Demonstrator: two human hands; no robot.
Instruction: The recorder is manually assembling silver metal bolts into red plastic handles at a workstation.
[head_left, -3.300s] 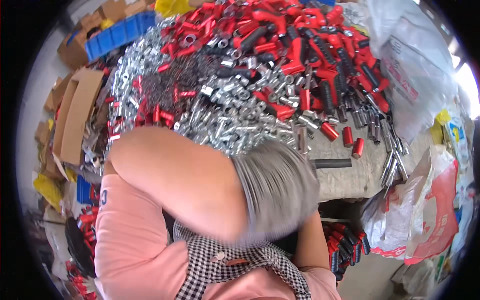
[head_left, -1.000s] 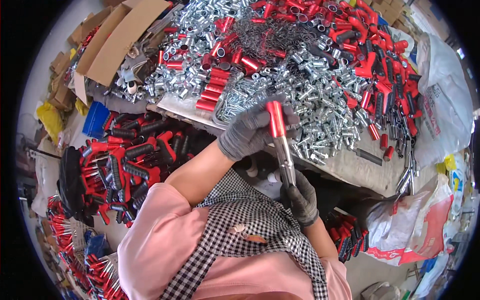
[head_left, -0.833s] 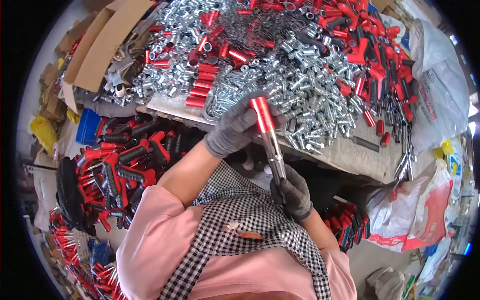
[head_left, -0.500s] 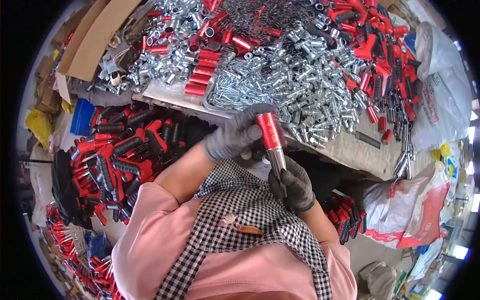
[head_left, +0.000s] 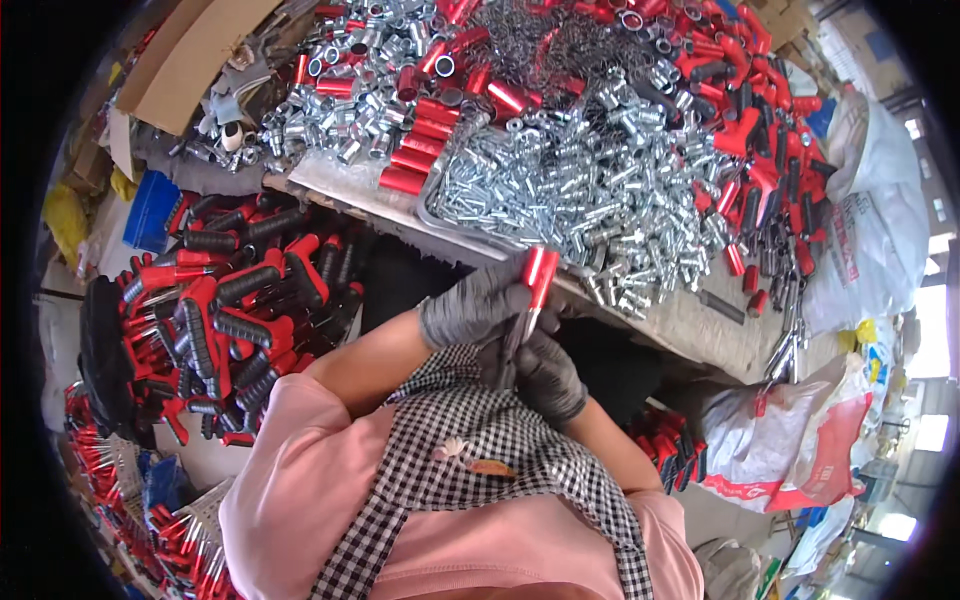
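In front of my apron I hold a tool part made of a shiny red metal sleeve (head_left: 540, 275) above a slim silver shaft (head_left: 516, 340). My left hand (head_left: 468, 308), in a grey glove, is closed round the side of the red sleeve, with the fingertips partly behind it. Lower down, my gloved right hand (head_left: 548, 378) is closed about the silver shaft, whose lower end is partly hidden by the fingers. The part stands nearly upright, its red top leaning slightly right, just short of the bench edge.
Piled on the workbench (head_left: 660, 312) are silver metal fittings (head_left: 600, 190), red sleeves (head_left: 412, 160), dark springs (head_left: 545, 45) and red-and-black tool handles (head_left: 765, 130). More such handles (head_left: 235, 300) heap up at left, near a blue bin (head_left: 152, 212). White sacks (head_left: 780, 430) stand at right.
Both hands have come closer to my body with the red-and-silver part, the right one shifting left. The part has swung from leaning left to leaning slightly right. My view has shifted slightly.
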